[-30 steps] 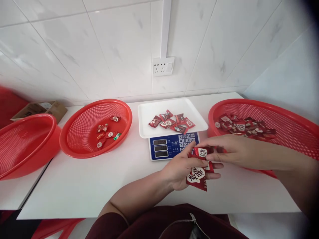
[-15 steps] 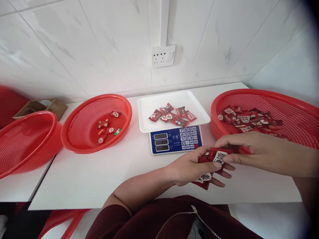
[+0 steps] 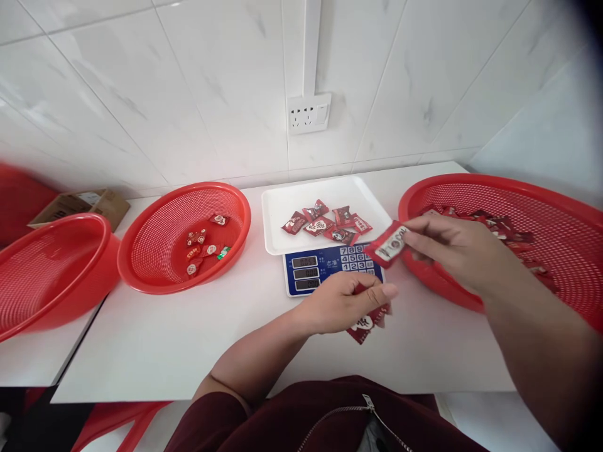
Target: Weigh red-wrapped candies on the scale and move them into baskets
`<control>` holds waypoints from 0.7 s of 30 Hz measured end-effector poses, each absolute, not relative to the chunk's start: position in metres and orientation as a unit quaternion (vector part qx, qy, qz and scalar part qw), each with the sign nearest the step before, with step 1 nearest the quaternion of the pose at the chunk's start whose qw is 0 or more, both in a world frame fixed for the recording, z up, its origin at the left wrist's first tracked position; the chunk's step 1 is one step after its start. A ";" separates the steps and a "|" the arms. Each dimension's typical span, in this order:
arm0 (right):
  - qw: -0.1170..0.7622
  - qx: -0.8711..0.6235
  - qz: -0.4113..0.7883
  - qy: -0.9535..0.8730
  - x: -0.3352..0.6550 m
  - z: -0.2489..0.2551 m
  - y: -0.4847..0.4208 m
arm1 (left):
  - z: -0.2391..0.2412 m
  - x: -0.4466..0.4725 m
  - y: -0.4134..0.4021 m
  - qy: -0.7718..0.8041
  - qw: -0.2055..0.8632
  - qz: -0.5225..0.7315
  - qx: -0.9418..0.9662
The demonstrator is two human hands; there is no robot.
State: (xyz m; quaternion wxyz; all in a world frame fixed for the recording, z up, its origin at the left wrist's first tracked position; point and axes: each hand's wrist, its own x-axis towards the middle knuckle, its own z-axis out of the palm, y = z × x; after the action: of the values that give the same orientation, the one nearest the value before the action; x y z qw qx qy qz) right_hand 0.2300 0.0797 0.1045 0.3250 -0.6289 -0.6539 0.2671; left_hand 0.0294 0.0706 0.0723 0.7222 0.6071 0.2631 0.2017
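Between the thumb and fingers of my right hand (image 3: 452, 248) is one red wrapped candy (image 3: 389, 245) with a white label, held over the right edge of the scale's keypad. My left hand (image 3: 343, 304) is closed around red candy packets (image 3: 365, 326), which stick out below the fingers; how many is hidden. Both hands are in front of a blue digital scale (image 3: 306, 273). On its white tray (image 3: 277, 242) lie several red wrapped candies (image 3: 320, 226) in a loose group.
To the right, a large red mesh basket (image 3: 447, 289) holds many red candies. Left of the scale, another red basket (image 3: 141, 242) has several candies in it. Farther left are a third red basket (image 3: 61, 301) and a cardboard box (image 3: 110, 207). A socket panel (image 3: 309, 114) is on the tiled wall.
My right hand has drawn away from my left, lifting one candy up toward the tray. My left hand has closed more around its packets and shifted slightly left.
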 end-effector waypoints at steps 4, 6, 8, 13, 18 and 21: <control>0.356 -0.620 0.270 -0.646 0.199 0.086 0.110 | 0.085 0.021 0.065 0.216 0.732 0.134 0.632; 0.337 -0.602 0.266 -0.673 0.182 0.076 0.125 | 0.089 0.021 0.061 0.209 0.737 0.116 0.633; 0.318 -0.595 0.232 -0.701 0.170 0.068 0.136 | 0.091 0.020 0.059 0.208 0.736 0.110 0.634; 0.304 -0.596 0.083 -0.738 0.174 0.060 0.136 | 0.093 0.016 0.061 0.193 0.727 0.106 0.651; 0.266 -0.562 0.024 -0.783 0.197 0.050 0.118 | 0.096 0.015 0.062 0.109 0.707 0.084 0.694; 0.229 -0.552 0.011 -0.802 0.199 0.038 0.119 | 0.097 0.016 0.061 0.076 0.699 0.076 0.707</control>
State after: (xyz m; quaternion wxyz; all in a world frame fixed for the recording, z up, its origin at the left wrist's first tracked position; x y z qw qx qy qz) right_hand 0.1991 0.1192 0.0384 0.2289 -0.5517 -0.8020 0.0110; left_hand 0.0162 0.0611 0.0973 0.6994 0.7066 0.0763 0.0757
